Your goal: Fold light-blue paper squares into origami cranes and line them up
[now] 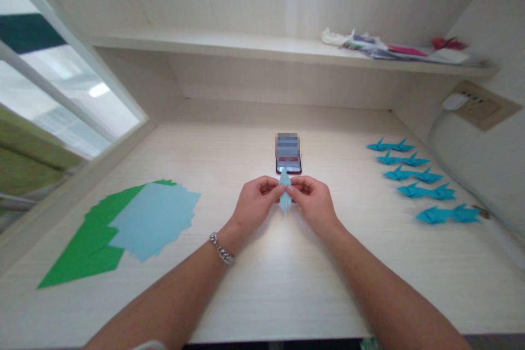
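Observation:
Between my two hands is a small light blue folded paper point(284, 178), a narrow diamond with a pointed top and a split lower end. My left hand point(259, 197) pinches its left edge between thumb and fingers. From the other side, my right hand point(310, 197) pinches the right edge, and the two thumbs nearly meet over the middle. A phone point(289, 165) lies on the desk just beyond the paper, its screen lit and partly blurred; its lower part is hidden behind the hands and paper.
Fanned light blue sheets point(158, 219) overlap green sheets point(94, 240) on the left of the desk point(229, 295). Several blue folded paper cranes point(418, 175) stand in rows at the right. Above the desk runs a shelf point(229, 44) with papers point(394, 52). A charger point(455, 101) is plugged in at right.

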A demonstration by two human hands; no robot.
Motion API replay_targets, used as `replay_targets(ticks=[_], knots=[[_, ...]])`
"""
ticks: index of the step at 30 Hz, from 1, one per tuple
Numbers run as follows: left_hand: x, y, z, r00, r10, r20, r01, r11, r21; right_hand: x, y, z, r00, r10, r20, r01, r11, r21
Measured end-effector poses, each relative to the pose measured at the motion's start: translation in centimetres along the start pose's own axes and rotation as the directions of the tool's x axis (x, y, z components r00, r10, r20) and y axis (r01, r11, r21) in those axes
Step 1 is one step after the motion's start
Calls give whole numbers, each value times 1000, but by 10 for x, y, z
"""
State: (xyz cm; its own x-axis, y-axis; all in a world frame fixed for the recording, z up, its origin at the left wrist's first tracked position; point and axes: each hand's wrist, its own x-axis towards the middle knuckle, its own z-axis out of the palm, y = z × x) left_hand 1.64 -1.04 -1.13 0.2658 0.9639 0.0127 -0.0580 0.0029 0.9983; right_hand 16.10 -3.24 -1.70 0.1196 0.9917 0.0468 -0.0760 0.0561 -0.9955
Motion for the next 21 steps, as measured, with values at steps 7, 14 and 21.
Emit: replay_targets(ticks=[7, 14, 21], knots=[[0, 1, 0, 1000, -21, -7, 21, 999, -39, -1, -2, 1, 1000, 7, -13, -7, 1000, 23], [1, -3, -2, 999, 2, -54, -2, 1000, -13, -1, -2, -2, 997, 19, 76, -14, 998, -55], [-4, 7, -1, 999, 46, -25, -42, 989, 143, -1, -5, -5, 996, -90, 13, 91, 978, -189]])
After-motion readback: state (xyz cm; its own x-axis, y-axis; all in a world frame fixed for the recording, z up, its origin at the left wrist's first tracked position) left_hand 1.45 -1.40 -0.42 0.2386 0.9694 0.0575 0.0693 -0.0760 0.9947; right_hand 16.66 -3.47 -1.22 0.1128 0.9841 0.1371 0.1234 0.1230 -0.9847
